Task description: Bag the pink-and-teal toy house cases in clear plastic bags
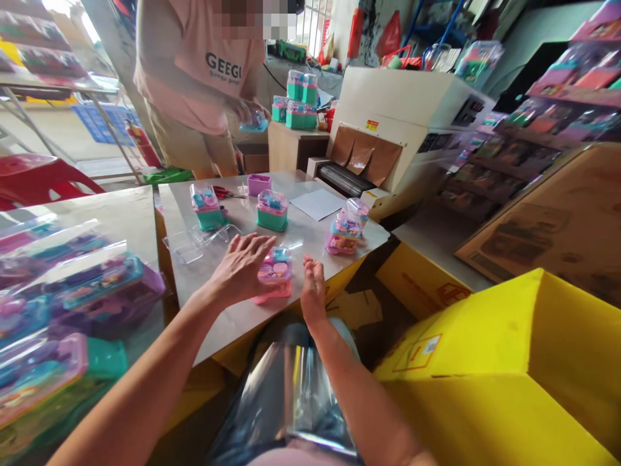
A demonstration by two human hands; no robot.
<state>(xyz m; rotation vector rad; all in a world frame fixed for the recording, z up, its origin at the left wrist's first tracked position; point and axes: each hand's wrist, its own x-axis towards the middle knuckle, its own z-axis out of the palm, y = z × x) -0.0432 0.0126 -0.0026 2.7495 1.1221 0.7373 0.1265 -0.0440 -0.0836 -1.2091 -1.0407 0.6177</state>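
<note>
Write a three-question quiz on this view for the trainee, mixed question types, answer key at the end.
1. What color is the base of the small box between the left hand and right hand?
A) green
B) pink
C) yellow

2. True or false: the right hand is gripping the small box.

3. Fill in: red-handled ____ lie on the table, toward its far side.

Key:
1. B
2. False; a gap shows between them.
3. scissors

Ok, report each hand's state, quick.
Left hand: open, at the pink box; contact unclear.
Right hand: open, nothing visible in it, apart from the box.
</note>
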